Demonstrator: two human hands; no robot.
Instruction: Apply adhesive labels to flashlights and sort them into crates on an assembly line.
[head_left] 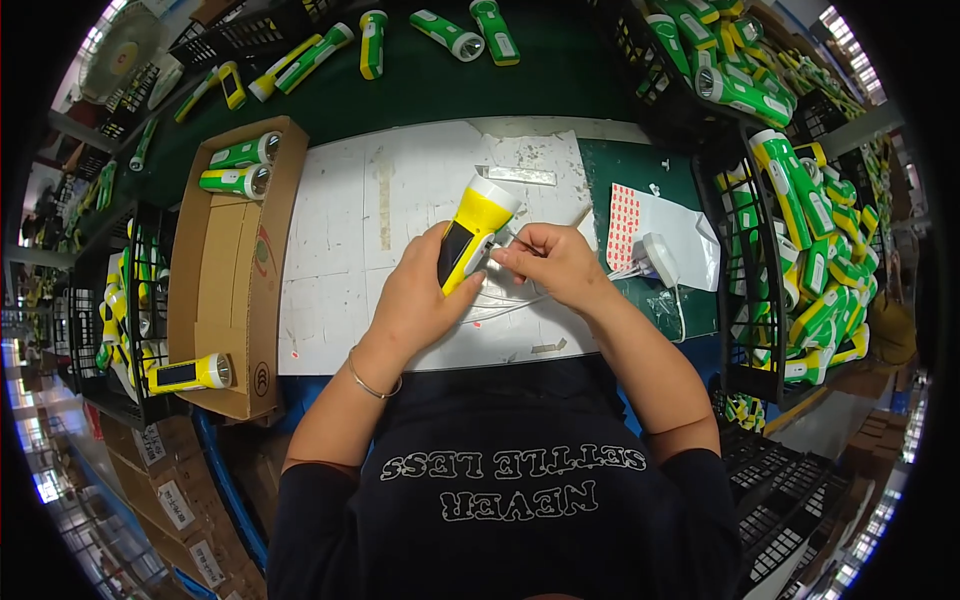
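My left hand [418, 290] is wrapped round a yellow flashlight [484, 208] with a white head and a dark panel along its body. It is tilted, its head pointing up and slightly right above the white work sheet [340, 240]. Close against the switch side of the flashlight, my right hand [556, 262] is closed in a pinch; its fingers hide most of what they hold. Thin white cable [500, 304] loops over the sheet beneath both hands. To the right, a white plug-in adapter [659, 258] with cable attached lies by a sheet of red-printed stickers [624, 225].
A cardboard tray [225, 265] on the left holds two green flashlights [240, 181]; a yellow flashlight [190, 374] lies across its near end. Black crates [752, 300] heaped with flashlights stand at the right. More flashlights [372, 45] lie along the far green surface.
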